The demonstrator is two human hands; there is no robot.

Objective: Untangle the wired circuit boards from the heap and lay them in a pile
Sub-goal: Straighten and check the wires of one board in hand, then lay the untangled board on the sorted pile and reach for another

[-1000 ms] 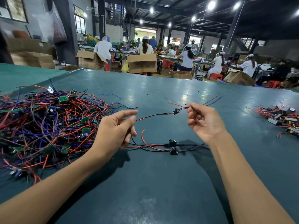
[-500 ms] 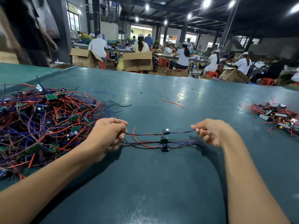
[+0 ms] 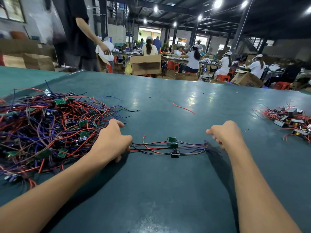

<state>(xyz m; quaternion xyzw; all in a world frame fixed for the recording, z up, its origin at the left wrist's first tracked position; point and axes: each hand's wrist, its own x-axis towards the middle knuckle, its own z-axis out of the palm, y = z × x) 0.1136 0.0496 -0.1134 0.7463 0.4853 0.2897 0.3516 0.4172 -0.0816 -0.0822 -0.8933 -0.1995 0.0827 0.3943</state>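
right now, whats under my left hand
Red and black wires from the three laid boards run under the left hand on the table. Their ends, and any grip on them, are covered.

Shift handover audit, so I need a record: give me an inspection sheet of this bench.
Surface: teal table, glossy.
Job's things: tangled heap left; three wired boards laid centre.
Clutter: loose red wire; parts pile far right.
Grippers: left hand and right hand curled at the boards' wire ends; grip unclear.
Cables: nothing seen beyond the boards' leads.
Surroundings: cardboard boxes, seated workers, a standing person.
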